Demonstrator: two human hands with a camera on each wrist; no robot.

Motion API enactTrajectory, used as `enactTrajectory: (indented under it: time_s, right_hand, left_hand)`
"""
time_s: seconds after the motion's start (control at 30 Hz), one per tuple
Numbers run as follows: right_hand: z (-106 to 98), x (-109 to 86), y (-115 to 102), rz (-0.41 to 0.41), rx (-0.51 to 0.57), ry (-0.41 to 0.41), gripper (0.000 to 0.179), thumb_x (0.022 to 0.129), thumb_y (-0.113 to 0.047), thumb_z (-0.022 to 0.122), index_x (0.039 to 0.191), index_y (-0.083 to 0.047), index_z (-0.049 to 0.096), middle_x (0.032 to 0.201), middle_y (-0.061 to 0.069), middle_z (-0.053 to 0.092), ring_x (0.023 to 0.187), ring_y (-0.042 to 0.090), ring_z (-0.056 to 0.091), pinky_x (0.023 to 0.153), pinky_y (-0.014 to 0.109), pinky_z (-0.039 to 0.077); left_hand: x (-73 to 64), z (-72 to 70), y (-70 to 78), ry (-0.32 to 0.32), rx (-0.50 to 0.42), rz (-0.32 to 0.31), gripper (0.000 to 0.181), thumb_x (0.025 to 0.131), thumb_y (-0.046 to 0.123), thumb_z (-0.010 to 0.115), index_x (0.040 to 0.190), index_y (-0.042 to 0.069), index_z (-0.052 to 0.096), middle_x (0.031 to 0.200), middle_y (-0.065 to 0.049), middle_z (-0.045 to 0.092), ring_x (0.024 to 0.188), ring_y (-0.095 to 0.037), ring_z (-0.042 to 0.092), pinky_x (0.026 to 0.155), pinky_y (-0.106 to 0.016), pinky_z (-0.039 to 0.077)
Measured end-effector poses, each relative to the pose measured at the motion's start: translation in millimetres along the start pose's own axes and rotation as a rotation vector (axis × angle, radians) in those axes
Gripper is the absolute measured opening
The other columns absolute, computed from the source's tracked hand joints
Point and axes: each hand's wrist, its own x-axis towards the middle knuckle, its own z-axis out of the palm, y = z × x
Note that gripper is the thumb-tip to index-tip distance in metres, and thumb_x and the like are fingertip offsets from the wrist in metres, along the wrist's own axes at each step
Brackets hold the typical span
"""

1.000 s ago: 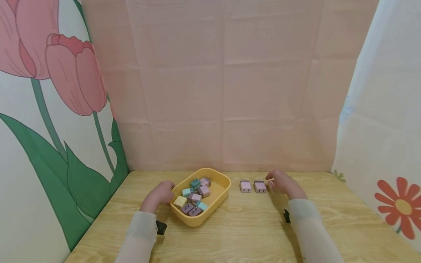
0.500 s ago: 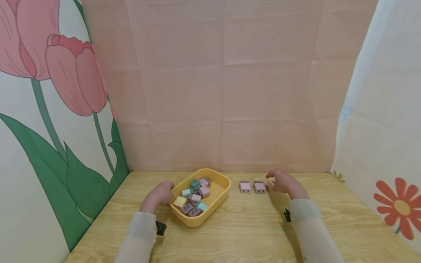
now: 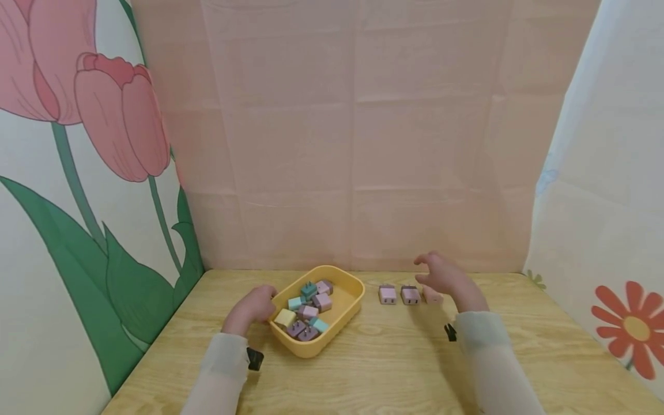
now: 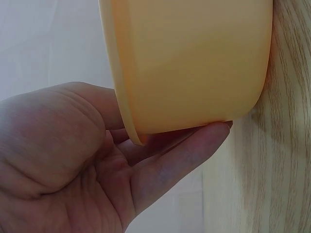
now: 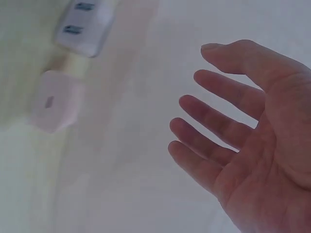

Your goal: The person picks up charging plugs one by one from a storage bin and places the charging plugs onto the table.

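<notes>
wood-grain tabletop: pink charger sits just below and left of the nearer right hand, empty and spread, while left hand grips yellow basket.

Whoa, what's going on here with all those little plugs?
Someone's left-hand grip holds the yellow tub by its rim, and colourful plugs lie jumbled inside. Beside the tub, three pinkish plugs sit in a row on the table. The right-hand grip is open and empty, near the rightmost one but not touching it.
</notes>
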Motion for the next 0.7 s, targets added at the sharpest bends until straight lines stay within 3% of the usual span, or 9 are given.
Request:
enactTrajectory:
  time_s: [0.2,0.43,0.7]
  right_hand:
    - [-13.3,-4.9,-32.8,-0.035,-0.028,0.059,0.046,0.102,-0.018,0.067,0.143,0.004,0.062,0.148,0.036,0.056,0.133,0.057,0.059,0.108,0.07,0.052]
    - [-22.8,-13.1,-78.0,-0.119,-0.133,0.135,0.042,0.103,-0.022,0.07,0.14,-0.002,0.066,0.143,0.026,0.063,0.126,0.048,0.065,0.104,0.064,0.057]
    - [-4.0,-9.9,-126.8,-0.231,-0.192,0.141,0.038,0.1,-0.022,0.076,0.134,-0.005,0.071,0.136,0.019,0.07,0.117,0.038,0.072,0.101,0.055,0.061]
  left_hand:
    - [-1.6,-0.8,1.0,0.0,-0.015,0.003,0.029,0.093,-0.006,0.057,0.119,-0.006,0.07,0.108,-0.016,0.074,0.087,-0.022,0.069,0.07,-0.034,0.062]
    - [-0.9,-1.0,2.6,-0.002,-0.001,0.004,0.03,0.093,-0.005,0.056,0.12,-0.007,0.07,0.107,-0.016,0.074,0.087,-0.021,0.068,0.071,-0.033,0.061]
    - [-2.5,-1.7,4.2,-0.004,0.002,0.008,0.031,0.093,-0.006,0.056,0.121,-0.007,0.07,0.108,-0.016,0.075,0.088,-0.022,0.069,0.071,-0.033,0.062]
